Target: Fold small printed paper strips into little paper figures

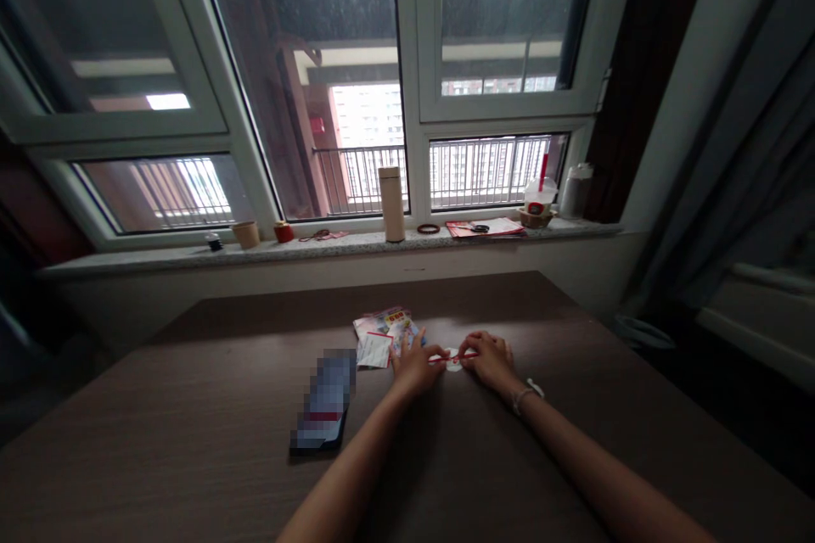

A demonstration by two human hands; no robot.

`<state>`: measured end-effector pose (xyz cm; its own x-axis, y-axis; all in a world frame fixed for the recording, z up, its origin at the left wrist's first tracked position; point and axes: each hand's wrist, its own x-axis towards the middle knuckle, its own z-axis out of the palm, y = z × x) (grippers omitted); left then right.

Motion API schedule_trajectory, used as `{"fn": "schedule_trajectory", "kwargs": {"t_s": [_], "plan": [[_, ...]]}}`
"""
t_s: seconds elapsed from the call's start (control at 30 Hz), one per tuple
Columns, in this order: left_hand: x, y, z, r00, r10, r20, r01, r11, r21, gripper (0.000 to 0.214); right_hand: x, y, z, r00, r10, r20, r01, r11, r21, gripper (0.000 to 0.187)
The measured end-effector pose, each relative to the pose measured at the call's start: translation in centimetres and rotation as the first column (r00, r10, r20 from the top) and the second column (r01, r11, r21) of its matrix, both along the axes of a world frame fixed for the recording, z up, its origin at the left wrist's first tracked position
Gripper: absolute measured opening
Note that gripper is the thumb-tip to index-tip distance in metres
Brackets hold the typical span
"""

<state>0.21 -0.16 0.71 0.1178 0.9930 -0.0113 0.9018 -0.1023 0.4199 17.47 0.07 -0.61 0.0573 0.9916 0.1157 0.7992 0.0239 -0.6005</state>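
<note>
Both sets of fingers, left hand [417, 365] and right hand [490, 359], pinched on, seemingly, a small white packet [453, 359].

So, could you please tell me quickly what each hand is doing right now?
Left hand: closed, pinching the small white piece.
Right hand: closed, pinching the same piece.

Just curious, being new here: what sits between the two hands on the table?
In the head view, a small white round piece with a red strand lies between the left hand and the right hand, whose fingers pinch the strand.
</note>
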Motion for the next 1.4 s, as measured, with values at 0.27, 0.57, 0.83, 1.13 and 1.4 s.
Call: {"fn": "schedule_trajectory", "kwargs": {"t_s": [0.27,0.57,0.83,1.13,1.4], "plan": [[-0.3,0.2,-0.2,0.999,-0.026,-0.024,0.026,0.999,-0.022,0.026,0.4,0.5,-0.4,1.000,0.023,0.004,-0.023,1.000,-0.002,0.015],[-0.4,0.1,-0.7,0.999,-0.037,-0.029,0.037,0.999,0.003,0.028,1.6,0.8,-0.8,0.996,0.083,-0.007,-0.084,0.996,-0.005,0.022],[-0.1,-0.4,-0.6,0.999,-0.023,-0.039,0.025,0.998,0.062,0.028,1.6,-0.3,-0.1,0.993,0.115,0.004,-0.115,0.993,0.028,0.024],[0.7,-0.7,-0.6,1.000,0.022,0.003,-0.022,0.992,0.127,0.023,0.9,-0.6,-0.1,0.997,0.068,0.025,-0.071,0.990,0.119,0.016],[1.0,-0.5,-0.2,0.999,0.032,-0.009,-0.031,0.995,0.090,0.024,0.6,-0.6,0.0,0.999,0.036,0.012,-0.037,0.995,0.093,0.015]]}}
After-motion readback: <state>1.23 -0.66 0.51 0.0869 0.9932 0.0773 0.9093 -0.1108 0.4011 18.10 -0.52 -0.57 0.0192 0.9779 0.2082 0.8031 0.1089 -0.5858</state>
